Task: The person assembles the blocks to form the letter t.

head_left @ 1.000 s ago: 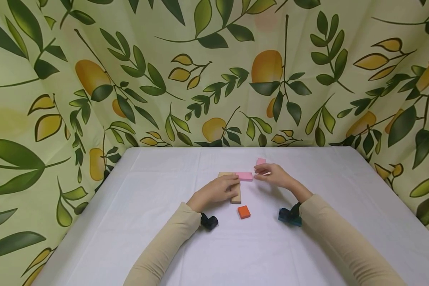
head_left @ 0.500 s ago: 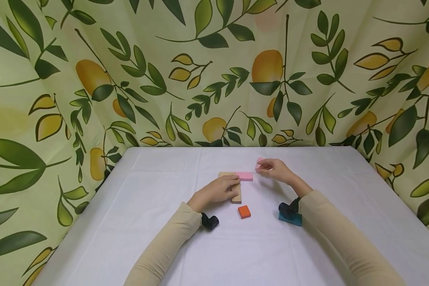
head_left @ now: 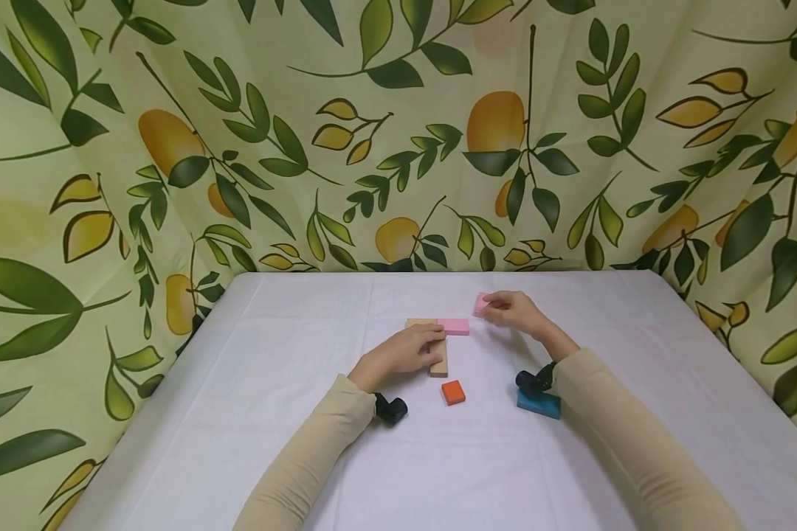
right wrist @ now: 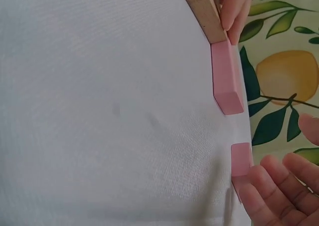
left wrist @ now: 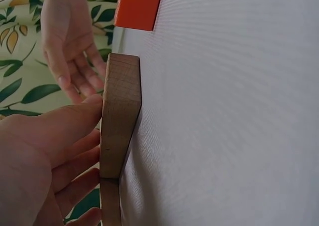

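Observation:
My left hand [head_left: 400, 351] rests on two plain wooden blocks, one [head_left: 440, 363] pointing toward me and the other [head_left: 420, 322] lying crosswise at its far end. Thumb and fingertips lie along their top faces in the left wrist view. A pink block [head_left: 454, 327] continues the crosswise piece to the right, end against end in the right wrist view. Farther back and right, my right hand [head_left: 514, 313] has its fingertips at a second pink block [head_left: 480, 304]. Those fingers are extended in the right wrist view, the thumb [right wrist: 310, 128] held apart from the block.
A small orange square block [head_left: 453, 392] lies nearer to me than the wooden blocks. Beneath the right wrist camera [head_left: 534, 379] is a blue block [head_left: 539, 404]. The white-covered table [head_left: 292, 324] ends at a leaf-patterned curtain [head_left: 398, 147].
My right hand has moved slightly back from beside the near pink block to the far one, its fingers now over that block. My left hand has stayed on the wooden blocks.

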Action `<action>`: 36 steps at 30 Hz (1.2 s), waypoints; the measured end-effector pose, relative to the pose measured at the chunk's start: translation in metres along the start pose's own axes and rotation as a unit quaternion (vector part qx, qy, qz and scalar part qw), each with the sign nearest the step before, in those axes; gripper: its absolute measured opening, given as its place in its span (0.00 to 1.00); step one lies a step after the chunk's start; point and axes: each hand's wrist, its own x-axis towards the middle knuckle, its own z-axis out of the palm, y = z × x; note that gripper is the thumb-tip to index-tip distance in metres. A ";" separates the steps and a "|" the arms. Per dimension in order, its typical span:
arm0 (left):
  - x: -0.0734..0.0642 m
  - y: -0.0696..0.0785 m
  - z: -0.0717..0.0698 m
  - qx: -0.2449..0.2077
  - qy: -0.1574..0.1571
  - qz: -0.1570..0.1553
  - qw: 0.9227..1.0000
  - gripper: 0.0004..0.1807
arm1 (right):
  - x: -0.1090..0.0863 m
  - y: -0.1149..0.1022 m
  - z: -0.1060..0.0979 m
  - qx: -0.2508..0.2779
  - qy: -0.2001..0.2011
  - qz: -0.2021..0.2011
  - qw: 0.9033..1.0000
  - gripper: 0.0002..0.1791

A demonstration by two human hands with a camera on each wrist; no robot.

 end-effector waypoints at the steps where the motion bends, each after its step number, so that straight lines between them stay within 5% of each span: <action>1: 0.000 0.000 0.000 0.001 0.000 0.000 1.000 0.26 | 0.000 0.000 0.000 0.001 0.000 0.000 1.000 0.28; 36: -0.001 0.000 -0.001 -0.016 0.002 0.006 1.000 0.25 | 0.014 0.005 -0.005 0.040 0.015 0.069 0.997 0.29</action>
